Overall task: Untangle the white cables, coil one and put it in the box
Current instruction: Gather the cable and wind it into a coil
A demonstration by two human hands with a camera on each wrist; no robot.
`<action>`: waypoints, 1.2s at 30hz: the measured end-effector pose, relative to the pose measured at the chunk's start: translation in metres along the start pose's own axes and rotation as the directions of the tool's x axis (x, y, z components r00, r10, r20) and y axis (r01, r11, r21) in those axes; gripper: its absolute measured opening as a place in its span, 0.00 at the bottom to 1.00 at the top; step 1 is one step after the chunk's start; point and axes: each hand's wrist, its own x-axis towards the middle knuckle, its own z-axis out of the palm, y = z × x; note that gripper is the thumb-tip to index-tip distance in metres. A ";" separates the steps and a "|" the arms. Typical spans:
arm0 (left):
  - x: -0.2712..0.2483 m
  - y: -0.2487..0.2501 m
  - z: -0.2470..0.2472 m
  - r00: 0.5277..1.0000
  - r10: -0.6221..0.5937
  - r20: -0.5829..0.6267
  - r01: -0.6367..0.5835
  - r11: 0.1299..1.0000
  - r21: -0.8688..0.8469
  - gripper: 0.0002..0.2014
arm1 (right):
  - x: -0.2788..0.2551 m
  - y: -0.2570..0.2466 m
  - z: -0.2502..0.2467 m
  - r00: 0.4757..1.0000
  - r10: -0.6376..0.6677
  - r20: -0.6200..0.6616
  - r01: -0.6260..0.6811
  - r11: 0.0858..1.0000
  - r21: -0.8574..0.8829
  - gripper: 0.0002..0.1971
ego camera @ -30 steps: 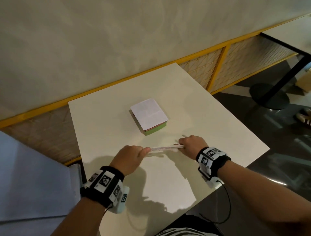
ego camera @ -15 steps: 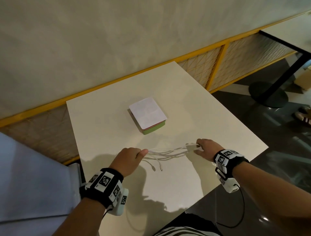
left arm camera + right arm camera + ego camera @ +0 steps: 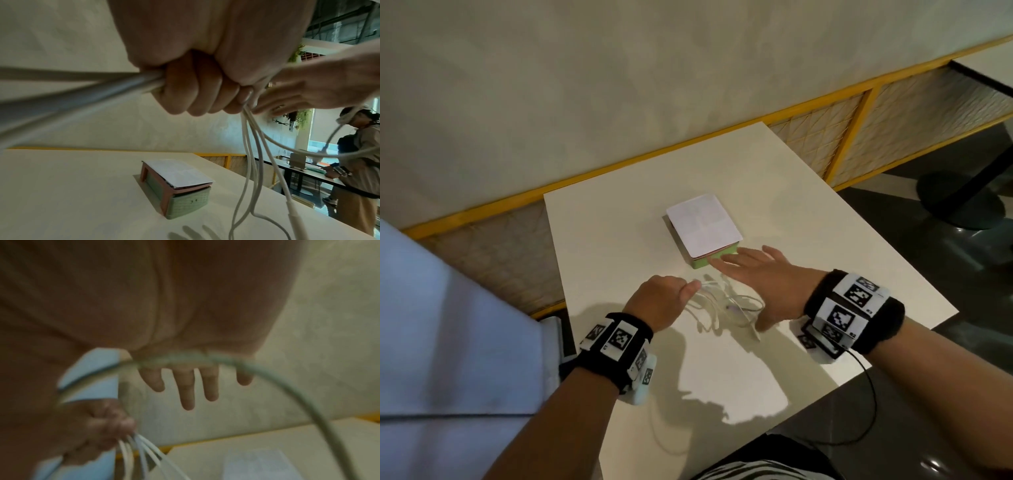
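The white cables [image 3: 726, 306] form a loose tangle of several strands above the near half of the table [image 3: 825, 240], between the two hands and just in front of the box [image 3: 703, 233]. One end of the bundle is gathered in the left hand [image 3: 659, 301]. From there the strands fan out toward the right and sag to the tabletop, where several connector ends lie. In the left wrist view the strands [image 3: 252, 154] drop from the fist toward the table, and one loop curves away to the right.

Left hand: fingers curled into a fist around the gathered strands, thumb pressed against them. It is held just above the table.

Right hand [image 3: 763, 277]: fingers straight and spread, palm turned toward the left hand, fingertips near the front edge of the box. In the right wrist view one strand [image 3: 257, 368] arcs across the base of the spread fingers [image 3: 187, 386]. That view is blurred, so whether the strand touches the palm cannot be told.

The box stands near the middle of the table, green at the front, with a white sheet lying on its top.

Each wrist carries a black band [image 3: 616, 346] with square printed markers. A second person [image 3: 362, 154] stands at another table in the background of the left wrist view.
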 end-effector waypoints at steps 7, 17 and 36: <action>-0.006 -0.012 0.000 0.990 -0.131 0.054 0.131 0.991 0.010 0.27 | -0.002 0.058 0.030 0.926 0.378 -0.007 -0.374 0.913 -0.163 0.40; -0.004 0.011 0.006 0.981 -0.139 0.139 0.164 0.969 -0.184 0.22 | 0.051 -0.049 0.032 0.987 -0.040 -0.158 0.101 0.912 0.398 0.37; -0.053 -0.053 -0.005 0.901 -0.298 0.315 0.342 0.935 -0.092 0.17 | 0.017 0.033 0.030 0.890 0.346 -0.297 -0.342 0.937 0.065 0.23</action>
